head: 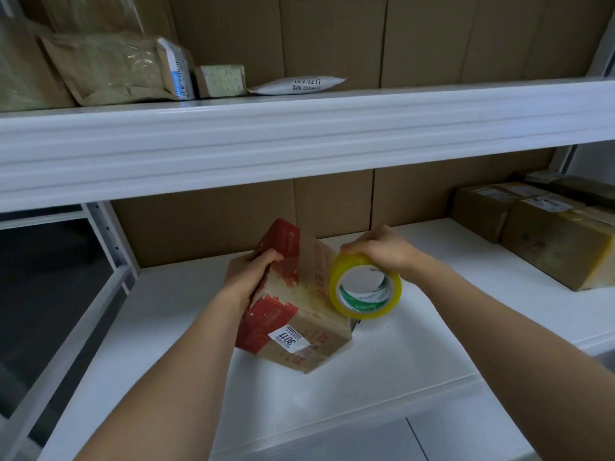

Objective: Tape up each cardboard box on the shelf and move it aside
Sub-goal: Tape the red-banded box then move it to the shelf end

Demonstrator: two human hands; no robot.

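My two bare forearms reach in from the bottom of the view, closest to me, out over the white shelf (416, 354). My left hand (248, 277) grips the cardboard box (299, 314) by its left side, fingers curled over the upper edge where the red printing is. The box sits tipped on the shelf, one corner down toward me and its far end raised, roughly in the middle of the shelf board. A white label (289, 339) with printed digits sits on the face nearest me.

My right hand (382, 249) is clamped on the roll of tape (364, 289), fingers wrapped over the top of the yellowish ring. The roll stands on edge, pressed against the right side of the box, its open core facing me with green print on the inner ring.

Off to the right on the same shelf, well apart from my hands, stands a group of taped brown boxes (549, 231). On the upper shelf (299, 128) I see a brown paper parcel (113, 66) at the left, a small pale green box (221, 80) beside it, and a flat white mailer (299, 85) further right. Cardboard sheets (332, 201) line the back of the shelving.
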